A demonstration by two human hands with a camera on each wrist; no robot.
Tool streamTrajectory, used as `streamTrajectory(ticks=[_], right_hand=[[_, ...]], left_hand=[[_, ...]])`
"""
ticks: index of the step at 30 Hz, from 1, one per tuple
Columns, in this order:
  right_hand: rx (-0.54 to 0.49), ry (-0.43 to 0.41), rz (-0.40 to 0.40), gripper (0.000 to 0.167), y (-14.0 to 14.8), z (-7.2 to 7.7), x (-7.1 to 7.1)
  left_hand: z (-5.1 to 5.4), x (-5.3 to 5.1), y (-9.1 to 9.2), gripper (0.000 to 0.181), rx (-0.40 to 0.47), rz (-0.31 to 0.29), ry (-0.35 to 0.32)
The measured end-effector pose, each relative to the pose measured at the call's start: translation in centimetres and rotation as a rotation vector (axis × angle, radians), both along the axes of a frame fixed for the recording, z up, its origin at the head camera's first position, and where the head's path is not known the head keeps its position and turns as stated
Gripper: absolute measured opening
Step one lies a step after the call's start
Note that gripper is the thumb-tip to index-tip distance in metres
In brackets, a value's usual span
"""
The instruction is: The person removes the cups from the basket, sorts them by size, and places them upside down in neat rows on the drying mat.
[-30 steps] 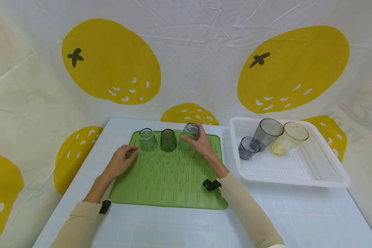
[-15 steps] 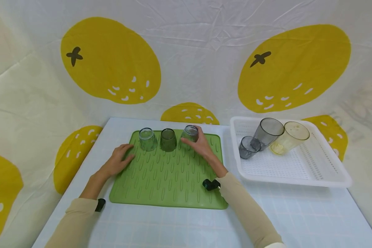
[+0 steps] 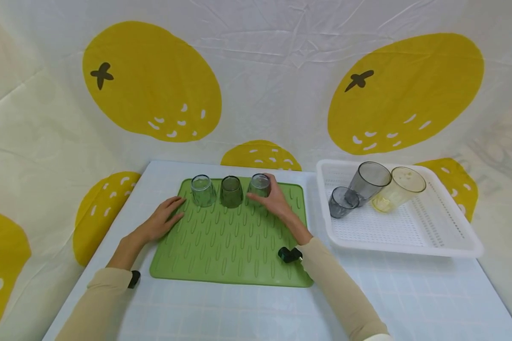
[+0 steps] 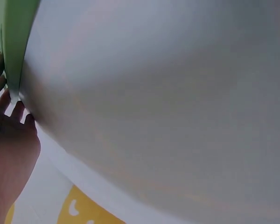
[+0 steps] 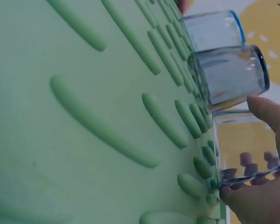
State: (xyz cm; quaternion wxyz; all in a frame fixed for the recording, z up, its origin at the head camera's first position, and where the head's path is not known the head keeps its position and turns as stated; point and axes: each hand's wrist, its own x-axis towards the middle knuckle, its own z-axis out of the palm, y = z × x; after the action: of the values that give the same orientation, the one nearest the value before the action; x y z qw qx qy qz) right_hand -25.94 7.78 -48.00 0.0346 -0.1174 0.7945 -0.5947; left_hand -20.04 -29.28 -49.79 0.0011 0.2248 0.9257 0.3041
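Observation:
My right hand (image 3: 274, 196) grips a clear glass (image 3: 260, 182) that stands upside down near the back of a green ribbed drying mat (image 3: 230, 251). In the right wrist view, the thumb and fingers lie round the sides of this glass (image 5: 242, 144). Two more glasses stand upside down to its left: a dark grey one (image 3: 232, 192) and a clear one with a bluish edge (image 3: 203, 191). At the mat's left edge rests my left hand (image 3: 160, 221), its fingers extended and holding nothing. The left wrist view shows its fingertips (image 4: 18, 109) by the mat's edge.
A white plastic basket (image 3: 375, 245) stands to the right of the mat. Inside it are a small grey glass (image 3: 341, 203), a tall grey glass (image 3: 369, 182) and a yellow glass (image 3: 398, 189). A patterned cloth (image 3: 273, 94) hangs behind the table (image 3: 222, 312).
The glass in my right hand has come down slightly onto the mat, in line with the other two. My left hand has moved left and down, its fingers straightening onto the mat's edge.

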Motion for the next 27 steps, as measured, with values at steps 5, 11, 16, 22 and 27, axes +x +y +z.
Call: streamTrajectory(ticks=[5, 11, 16, 22, 27], right_hand=[[0.020, 0.031, 0.024, 0.078, -0.2, -0.3, 0.1], [0.000, 0.027, 0.070, 0.078, -0.3, 0.2, 0.5], [0.016, 0.016, 0.071, 0.083, 0.1, 0.0, 0.5], [0.063, -0.021, 0.067, 0.089, 0.8, 0.9, 1.6], [0.086, -0.060, 0.065, 0.089, 1.4, 2.2, 2.6]], left_hand=[[0.2, 0.0, 0.0, 0.048, 0.013, -0.014, 0.010], [0.0, -0.1, -0.2, 0.048, 0.023, -0.015, 0.026], [-0.2, -0.2, -0.4, 0.049, 0.068, -0.026, 0.011], [-0.5, -0.3, -0.5, 0.049, 0.087, -0.033, -0.007], [-0.5, -0.3, -0.5, 0.049, 0.097, -0.031, -0.009]])
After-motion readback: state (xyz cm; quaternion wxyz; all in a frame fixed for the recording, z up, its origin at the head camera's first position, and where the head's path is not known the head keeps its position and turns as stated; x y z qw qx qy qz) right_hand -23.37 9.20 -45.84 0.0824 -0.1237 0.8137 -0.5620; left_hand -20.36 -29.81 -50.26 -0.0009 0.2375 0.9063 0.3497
